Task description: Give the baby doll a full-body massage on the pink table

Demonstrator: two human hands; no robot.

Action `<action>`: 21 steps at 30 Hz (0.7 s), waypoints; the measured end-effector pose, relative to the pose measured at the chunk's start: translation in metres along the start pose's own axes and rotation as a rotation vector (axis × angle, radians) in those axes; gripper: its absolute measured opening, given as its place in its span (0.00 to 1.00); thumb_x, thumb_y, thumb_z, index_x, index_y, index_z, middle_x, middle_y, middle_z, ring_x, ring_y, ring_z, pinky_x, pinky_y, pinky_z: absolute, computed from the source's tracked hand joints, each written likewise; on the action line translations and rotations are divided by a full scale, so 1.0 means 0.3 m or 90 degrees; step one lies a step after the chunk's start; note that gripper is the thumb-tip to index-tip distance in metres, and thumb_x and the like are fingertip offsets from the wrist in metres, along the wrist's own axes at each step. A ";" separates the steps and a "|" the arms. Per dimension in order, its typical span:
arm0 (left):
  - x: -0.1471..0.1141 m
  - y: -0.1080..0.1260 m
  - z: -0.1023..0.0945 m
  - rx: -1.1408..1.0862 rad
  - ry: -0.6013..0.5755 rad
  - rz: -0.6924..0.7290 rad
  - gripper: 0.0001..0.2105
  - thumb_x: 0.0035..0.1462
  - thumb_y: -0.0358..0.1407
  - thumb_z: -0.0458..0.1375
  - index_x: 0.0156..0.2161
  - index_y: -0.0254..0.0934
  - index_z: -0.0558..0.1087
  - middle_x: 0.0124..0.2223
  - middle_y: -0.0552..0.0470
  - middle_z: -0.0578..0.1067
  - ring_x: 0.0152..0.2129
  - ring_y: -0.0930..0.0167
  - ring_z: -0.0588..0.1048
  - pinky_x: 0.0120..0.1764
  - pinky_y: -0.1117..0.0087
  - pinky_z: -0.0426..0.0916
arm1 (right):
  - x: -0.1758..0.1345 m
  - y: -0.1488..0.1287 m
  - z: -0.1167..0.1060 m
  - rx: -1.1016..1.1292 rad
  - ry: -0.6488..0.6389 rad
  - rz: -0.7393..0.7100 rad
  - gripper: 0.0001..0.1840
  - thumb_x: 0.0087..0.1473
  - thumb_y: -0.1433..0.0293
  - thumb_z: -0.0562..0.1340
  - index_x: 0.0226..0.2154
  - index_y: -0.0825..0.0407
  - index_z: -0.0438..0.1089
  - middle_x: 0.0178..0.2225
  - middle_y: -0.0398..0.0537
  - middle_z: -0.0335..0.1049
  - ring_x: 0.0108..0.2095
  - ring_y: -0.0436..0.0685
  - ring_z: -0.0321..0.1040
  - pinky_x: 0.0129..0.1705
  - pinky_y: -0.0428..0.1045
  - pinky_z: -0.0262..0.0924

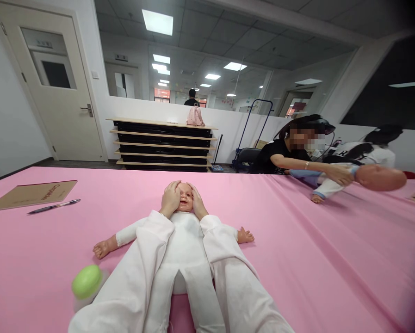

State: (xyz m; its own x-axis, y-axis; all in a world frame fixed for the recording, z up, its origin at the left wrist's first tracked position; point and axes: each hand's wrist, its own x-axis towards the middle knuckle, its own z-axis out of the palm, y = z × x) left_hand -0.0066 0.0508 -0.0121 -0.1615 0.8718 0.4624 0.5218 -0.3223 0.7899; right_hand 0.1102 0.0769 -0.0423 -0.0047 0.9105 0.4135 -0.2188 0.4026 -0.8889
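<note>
A baby doll (pixel 181 231) with a white cloth body lies on its back on the pink-covered table, its head away from me and its arms spread. Against one side of the doll's head lies my left hand (pixel 170 199), fingers stretched along it up to the forehead. My right hand (pixel 198 201) rests on the opposite side, also with fingers extended. Between my palms the doll's face (pixel 185 199) shows partly; the sides of its head are covered. My white sleeves (pixel 131 273) pass over the doll's arms and body.
Left of my arm stands a bottle with a green cap (pixel 87 281). A pen (pixel 53 206) and a brown notebook (pixel 32 195) lie at the far left of the pink table (pixel 297 277). At right, another person (pixel 283 155) handles a second doll (pixel 380 177).
</note>
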 end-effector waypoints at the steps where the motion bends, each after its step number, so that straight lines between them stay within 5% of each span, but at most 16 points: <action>1: 0.000 -0.001 0.001 -0.001 0.002 -0.004 0.19 0.55 0.31 0.42 0.48 0.38 0.67 0.52 0.50 0.68 0.51 0.68 0.64 0.55 0.64 0.57 | 0.002 0.004 -0.001 0.007 0.010 0.010 0.18 0.42 0.65 0.53 0.38 0.49 0.67 0.46 0.44 0.66 0.51 0.55 0.57 0.57 0.51 0.47; 12: 0.001 -0.009 0.001 -0.020 0.033 -0.042 0.19 0.54 0.30 0.43 0.49 0.37 0.66 0.51 0.48 0.68 0.50 0.66 0.65 0.52 0.63 0.60 | 0.018 0.054 0.001 0.050 0.054 0.086 0.17 0.34 0.72 0.54 0.33 0.50 0.64 0.37 0.43 0.68 0.43 0.54 0.63 0.49 0.51 0.57; 21: -0.056 -0.026 0.010 -0.026 0.089 0.003 0.21 0.53 0.27 0.42 0.50 0.33 0.66 0.55 0.47 0.65 0.53 0.69 0.62 0.57 0.66 0.55 | 0.012 0.068 -0.006 -0.007 0.062 0.071 0.18 0.36 0.71 0.51 0.35 0.51 0.64 0.41 0.45 0.68 0.45 0.53 0.63 0.50 0.49 0.57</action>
State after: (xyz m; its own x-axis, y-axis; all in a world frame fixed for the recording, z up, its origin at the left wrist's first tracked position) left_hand -0.0055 0.0397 -0.0271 -0.2757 0.8115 0.5152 0.4885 -0.3434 0.8022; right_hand 0.1075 0.0886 -0.0592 0.0666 0.9542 0.2917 -0.2118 0.2992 -0.9304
